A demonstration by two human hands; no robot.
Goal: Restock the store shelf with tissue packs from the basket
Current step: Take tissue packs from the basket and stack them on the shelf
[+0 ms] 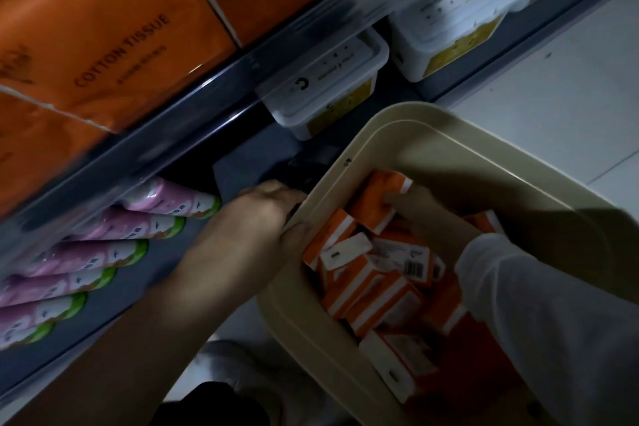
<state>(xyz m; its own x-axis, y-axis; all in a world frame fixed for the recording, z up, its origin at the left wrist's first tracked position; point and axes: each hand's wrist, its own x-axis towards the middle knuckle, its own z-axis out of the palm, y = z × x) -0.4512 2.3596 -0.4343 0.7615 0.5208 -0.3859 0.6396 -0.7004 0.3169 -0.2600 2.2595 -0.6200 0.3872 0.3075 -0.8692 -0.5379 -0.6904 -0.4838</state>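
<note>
— Fingers (297, 231) on the left hand (256, 218), what are they doing?
— Curling over the basket (449, 135) rim at its 9 o'clock edge, gripping it.
— Right hand (425, 214)?
— Reaching inside, fingers (397, 199) closing round one orange tissue pack (375, 204) at the basket's 12 o'clock end.
— The rest?
— Loose tissue packs (373, 287) are lying jumbled in the basket, at 5 o'clock in frame.
— Shelf (173, 135)?
— Running from 7 to 1 o'clock, basket sitting just beside it. Pink packs (103, 252) are lining the lower level at 8 o'clock, big orange packs (103, 28) at 11, white tubs (328, 90) at 1. Floor (553, 79) is showing at 3.
</note>
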